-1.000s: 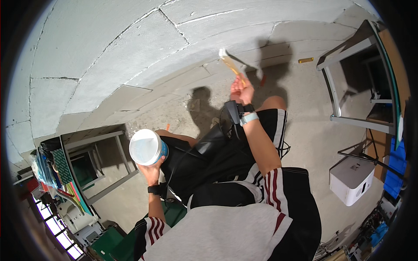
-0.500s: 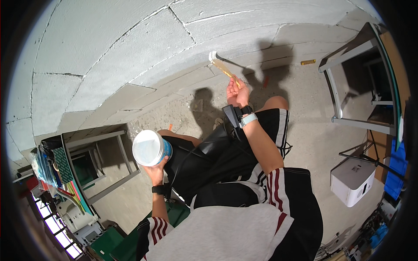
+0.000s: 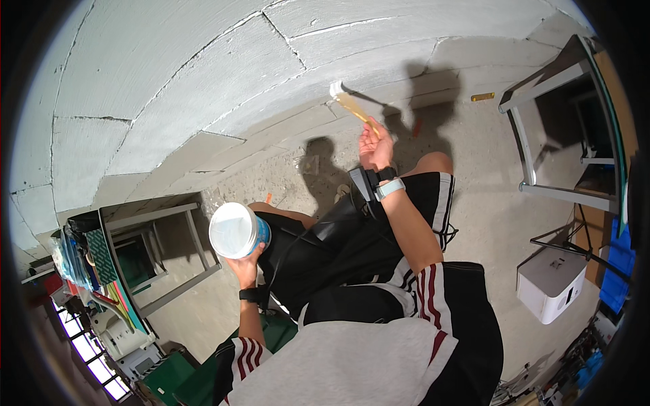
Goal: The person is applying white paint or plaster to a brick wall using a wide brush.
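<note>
- So, head cam (only view here): the left hand [image 3: 245, 268] has hold of a white tub [image 3: 233, 231] with a blue patch on its side, out in front and off to the left, next to the knee on that side.
- Left grip is wrapped around the lower part of the tub, thumb up along the blue bit. The round top is tipped toward the camera and looks whitish.
- Right hand [image 3: 376, 145] has a brush [image 3: 351, 107] with a yellowish handle. That grip is pinching the handle near its back end, with the other fingers loosely curled.
- Brush points up and left, white bristles [image 3: 336, 88] right by the pale block wall [image 3: 223, 74]. Can't honestly tell if they're touching it. A thin shadow runs off from the tip.
- Right wrist wears a chunky black device [image 3: 363, 185] plus a pale band [image 3: 390, 188]; left wrist has a black strap [image 3: 251, 295].
- On the floor [image 3: 487, 152], near the foot of the wall, there's a small yellow bar [image 3: 482, 97].
- Off to the right: a gray metal frame [image 3: 565, 196], a white boxy thing [image 3: 552, 285], and blue bins [image 3: 617, 260] by the rim.
</note>
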